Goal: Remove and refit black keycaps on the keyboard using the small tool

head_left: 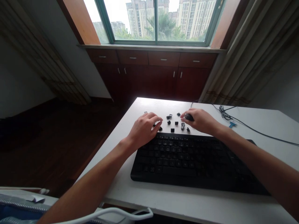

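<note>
A black keyboard [187,161] lies on a white table [198,205]. Beyond its far edge several loose black keycaps [176,123] are scattered on the tabletop. My left hand [144,128] rests at the keyboard's upper left corner, fingers curled down onto keycaps there. My right hand [201,120] lies past the keyboard's top edge, fingers curled round a small dark object [188,117] that I cannot make out clearly.
A black cable [247,126] with a blue tag runs across the table's right side. Dark wood cabinets [154,74] stand under a window behind the table. Curtains hang at the right. A bag and white cord lie at the bottom left.
</note>
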A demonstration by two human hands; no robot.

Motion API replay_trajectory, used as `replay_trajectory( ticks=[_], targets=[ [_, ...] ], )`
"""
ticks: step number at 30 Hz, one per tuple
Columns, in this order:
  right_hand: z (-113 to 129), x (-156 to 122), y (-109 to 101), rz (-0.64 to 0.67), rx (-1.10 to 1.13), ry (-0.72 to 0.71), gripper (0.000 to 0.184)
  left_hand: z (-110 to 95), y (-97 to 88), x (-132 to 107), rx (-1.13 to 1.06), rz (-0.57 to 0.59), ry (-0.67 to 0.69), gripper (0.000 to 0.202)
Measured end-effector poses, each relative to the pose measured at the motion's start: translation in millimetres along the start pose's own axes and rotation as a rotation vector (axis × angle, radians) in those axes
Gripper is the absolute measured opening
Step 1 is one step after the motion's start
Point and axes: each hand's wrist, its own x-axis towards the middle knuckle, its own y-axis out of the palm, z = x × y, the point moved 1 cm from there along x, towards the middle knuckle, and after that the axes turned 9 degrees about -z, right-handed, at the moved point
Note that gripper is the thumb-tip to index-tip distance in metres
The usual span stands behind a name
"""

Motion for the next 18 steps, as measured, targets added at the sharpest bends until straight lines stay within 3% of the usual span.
replay_trajectory(
  ticks=[9, 18],
  targets=[
    [26, 25, 18, 0.101, -0.023, -0.124, 0.028, -3, 1.8, -2, 0.005, 0.013, 0.002, 0.020],
    [30, 36, 34, 0.157, -0.034, -0.180, 0.020, -2, 1.7, -2, 0.017, 0.015, 0.001, 0.021]
  ],
)
